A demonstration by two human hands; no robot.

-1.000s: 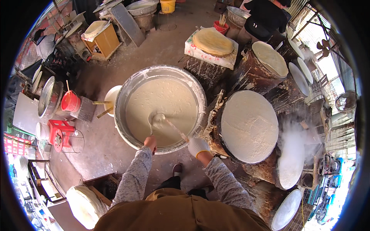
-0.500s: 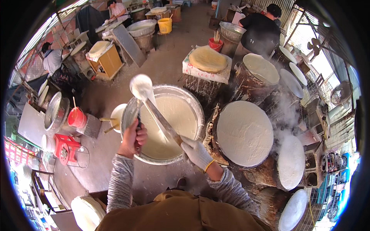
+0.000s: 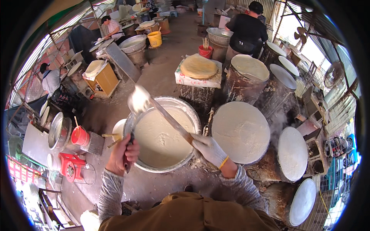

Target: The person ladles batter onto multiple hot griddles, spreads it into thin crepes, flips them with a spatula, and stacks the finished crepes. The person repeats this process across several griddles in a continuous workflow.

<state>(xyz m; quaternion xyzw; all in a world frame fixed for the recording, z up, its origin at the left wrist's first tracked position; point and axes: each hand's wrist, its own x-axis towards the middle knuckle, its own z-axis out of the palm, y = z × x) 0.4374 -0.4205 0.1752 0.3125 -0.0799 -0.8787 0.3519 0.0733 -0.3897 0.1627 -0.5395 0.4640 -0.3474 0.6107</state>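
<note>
Above a large metal basin [image 3: 197,120] of pale batter [image 3: 166,139], my gloved right hand [image 3: 210,149] is closed round the wooden handle of a ladle [image 3: 172,120]. The ladle's whitish bowl is motion-blurred and hangs over the basin's far left rim. My bare left hand [image 3: 122,156] is wrapped round the dark handle of a thin tool [image 3: 127,164] at the basin's left side; the tool's working end is hard to make out. To the right of the basin, a round white sheet of batter [image 3: 241,133] covers a drum-shaped stove, close to my right hand.
A white container [image 3: 118,128] with wooden handles beside it stands left of the basin. Beyond the basin, a stack of tan flatbreads [image 3: 199,66] rests on a covered stand. More round griddles [image 3: 293,154] line the right, some steaming. A person in black [image 3: 248,32] works at the back.
The stream of batter that ran from the ladle into the basin is gone, and ripples mark the surface. My right hand has shifted right, my left hand left and down. The whole view has shifted.
</note>
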